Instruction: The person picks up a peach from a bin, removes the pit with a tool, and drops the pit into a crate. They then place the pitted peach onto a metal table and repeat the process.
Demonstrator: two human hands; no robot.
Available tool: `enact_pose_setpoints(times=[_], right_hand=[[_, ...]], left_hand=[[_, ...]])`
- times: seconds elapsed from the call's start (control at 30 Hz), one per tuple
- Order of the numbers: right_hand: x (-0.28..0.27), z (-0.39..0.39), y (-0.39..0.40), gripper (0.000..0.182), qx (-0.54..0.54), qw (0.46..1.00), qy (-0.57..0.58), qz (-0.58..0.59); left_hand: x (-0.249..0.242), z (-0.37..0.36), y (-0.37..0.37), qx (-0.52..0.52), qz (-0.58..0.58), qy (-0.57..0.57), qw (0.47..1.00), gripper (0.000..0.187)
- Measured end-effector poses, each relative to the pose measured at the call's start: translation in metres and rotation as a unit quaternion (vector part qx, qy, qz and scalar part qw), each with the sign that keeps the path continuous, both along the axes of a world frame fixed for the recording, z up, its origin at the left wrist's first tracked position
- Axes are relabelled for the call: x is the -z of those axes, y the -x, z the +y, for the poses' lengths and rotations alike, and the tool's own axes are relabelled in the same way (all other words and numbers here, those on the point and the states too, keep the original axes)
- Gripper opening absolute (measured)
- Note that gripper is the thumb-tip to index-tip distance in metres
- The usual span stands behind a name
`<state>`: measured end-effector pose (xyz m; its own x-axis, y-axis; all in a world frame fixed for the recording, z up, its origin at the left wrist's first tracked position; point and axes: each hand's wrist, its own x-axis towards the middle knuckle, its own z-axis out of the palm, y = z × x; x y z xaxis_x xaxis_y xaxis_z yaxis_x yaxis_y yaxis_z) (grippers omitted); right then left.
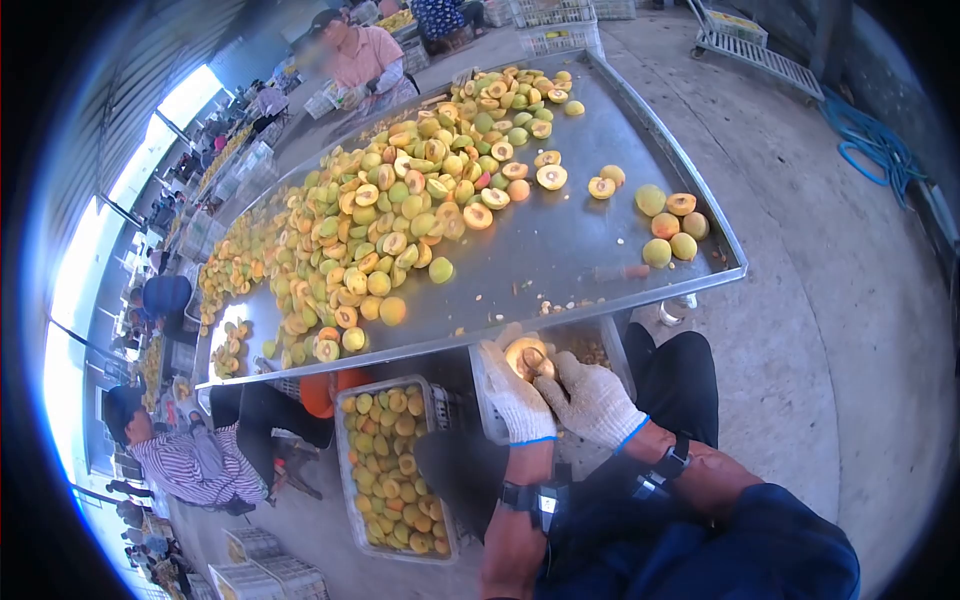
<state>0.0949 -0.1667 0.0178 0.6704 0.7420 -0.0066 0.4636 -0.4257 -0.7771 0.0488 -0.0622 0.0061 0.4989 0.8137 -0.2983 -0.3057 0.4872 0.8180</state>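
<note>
My left hand (516, 390), in a white knit glove with a blue cuff, is closed around a yellow peach half (524, 352), cut side up. My right hand (597, 402), gloved alike, has its fingers curled at the peach's near right side. A dark, curved thing shows between its fingertips and the flesh, too small to make out. Both hands are just off the near edge of a metal table (560, 250), above a pale plastic bin (622, 368) with brown bits in it. A large heap of peach halves (400, 205) covers the table's left and middle.
Several peaches (668, 228) lie near the table's right corner. A crate of peaches (405, 555) stands on the floor left of my legs. One person (365, 65) works across the table; another in stripes (205, 460) sits at left. A cart (760, 60) and blue hose (880, 150) are at right.
</note>
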Motion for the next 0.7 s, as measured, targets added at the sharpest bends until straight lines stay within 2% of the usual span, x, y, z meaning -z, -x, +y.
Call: enact_pose_setpoints(times=[0.17, 0.23, 0.37, 0.4, 0.5, 0.63, 0.7], right_hand=[[-0.004, 0.0, 0.001, 0.042, 0.007, 1.0, -0.009, 0.026], [-0.007, -0.001, -0.002, 0.044, -0.021, 0.998, 0.023, 0.058], [-0.006, -0.006, -0.006, 0.043, -0.037, 0.996, 0.022, 0.078], [-0.002, -0.007, -0.007, 0.042, -0.041, 0.995, -0.008, 0.089], [-0.008, -0.009, -0.008, 0.039, -0.052, 0.991, -0.031, 0.118], [-0.01, -0.012, -0.008, 0.038, -0.068, 0.986, -0.015, 0.154], [-0.004, -0.013, -0.007, 0.038, -0.075, 0.984, -0.026, 0.162]], left_hand=[[0.009, 0.0, -0.003, -0.018, -0.04, 0.028, 0.999, 0.059], [0.009, 0.001, -0.005, -0.015, -0.055, 0.033, 0.998, 0.057], [-0.012, -0.006, -0.009, -0.024, 0.004, -0.008, 1.0, 0.051], [-0.015, -0.007, -0.009, -0.026, 0.014, -0.009, 1.0, 0.049], [-0.007, -0.004, -0.009, -0.015, 0.04, -0.047, 0.998, 0.048], [0.006, 0.001, -0.005, -0.019, 0.024, -0.111, 0.993, 0.05], [0.006, 0.004, -0.002, 0.014, 0.013, -0.137, 0.99, 0.05]])
